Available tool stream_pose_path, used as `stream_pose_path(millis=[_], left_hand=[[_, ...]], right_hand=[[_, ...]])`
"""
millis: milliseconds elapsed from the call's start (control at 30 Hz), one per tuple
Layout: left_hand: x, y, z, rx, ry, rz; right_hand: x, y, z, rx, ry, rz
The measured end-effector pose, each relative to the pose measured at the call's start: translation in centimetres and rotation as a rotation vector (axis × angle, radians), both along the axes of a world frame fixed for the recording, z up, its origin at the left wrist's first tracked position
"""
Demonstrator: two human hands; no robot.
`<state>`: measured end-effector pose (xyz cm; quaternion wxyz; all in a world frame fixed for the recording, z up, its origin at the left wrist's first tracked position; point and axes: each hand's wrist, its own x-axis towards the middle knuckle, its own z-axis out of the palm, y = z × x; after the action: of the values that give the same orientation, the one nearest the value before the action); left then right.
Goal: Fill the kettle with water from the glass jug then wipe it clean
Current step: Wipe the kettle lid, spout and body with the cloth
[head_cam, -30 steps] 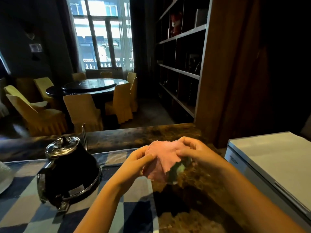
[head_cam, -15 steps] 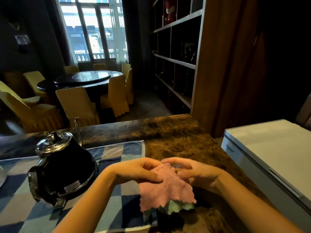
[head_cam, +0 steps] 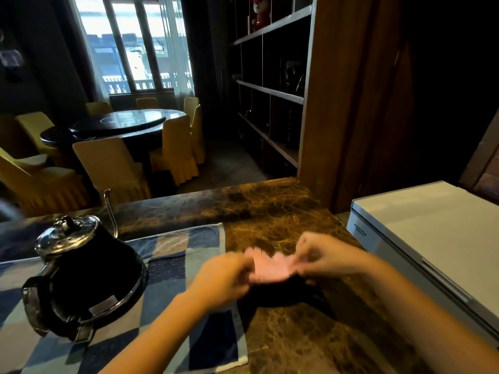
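Kettle (head_cam: 86, 273), black with a shiny metal lid (head_cam: 66, 233) closed on it, stands upright on the left part of a blue checked mat (head_cam: 189, 292); what it holds cannot be seen. To its right, both forearms reach forward over the mat's right edge and the marble counter (head_cam: 270, 209). The left hand (head_cam: 224, 279) and right hand (head_cam: 324, 255) hold one pink cloth (head_cam: 270, 268) stretched between them just above the counter, each pinching a side of it with curled fingers; motion blur hides the finer grip. One kettle, one cloth, one mat. A white appliance (head_cam: 432, 238) sits at the right. Beyond the counter is a round table (head_cam: 121, 128) with yellow chairs (head_cam: 108, 163).
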<state>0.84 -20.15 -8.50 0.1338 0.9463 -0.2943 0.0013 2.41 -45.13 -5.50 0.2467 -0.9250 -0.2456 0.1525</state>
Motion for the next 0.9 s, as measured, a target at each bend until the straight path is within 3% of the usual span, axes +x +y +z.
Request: stream_pose_path(millis=[67,100,200,300,400,467,733,900], left_hand=[[-1.3,-0.6,-0.8,0.122,0.229,-0.093],[-1.6,-0.9,-0.9,0.089,0.289,-0.097],[-1.4,-1.7,-1.2,-0.108,0.177,-0.013],[-1.1,-2.7,-2.6,-0.057,0.059,-0.017],[-1.6,-2.8,-4.9,0.214,0.171,0.025],[-2.2,-2.2,-6.2,0.276,0.264,0.095],[-3.1,-2.9,-6.6,0.320,0.265,0.177],[-2.7,-2.7,-6.2,0.247,0.325,0.196]], right_hand=[[-1.4,-0.2,-1.1,-0.191,0.166,0.064],[-2.0,-0.2,-1.7,-0.196,0.184,0.045],[-2.1,-0.5,-3.1,-0.124,0.029,-0.088],[-1.4,-0.2,-4.7,-0.253,-0.085,-0.074],[-1.3,-0.3,-6.8,-0.375,-0.019,-0.045],[-1.3,-1.1,-7.8,-0.397,0.073,-0.091],[-0.3,-1.7,-8.2,-0.385,0.124,-0.089],[-0.3,-1.4,-7.4,-0.375,0.176,-0.087]])
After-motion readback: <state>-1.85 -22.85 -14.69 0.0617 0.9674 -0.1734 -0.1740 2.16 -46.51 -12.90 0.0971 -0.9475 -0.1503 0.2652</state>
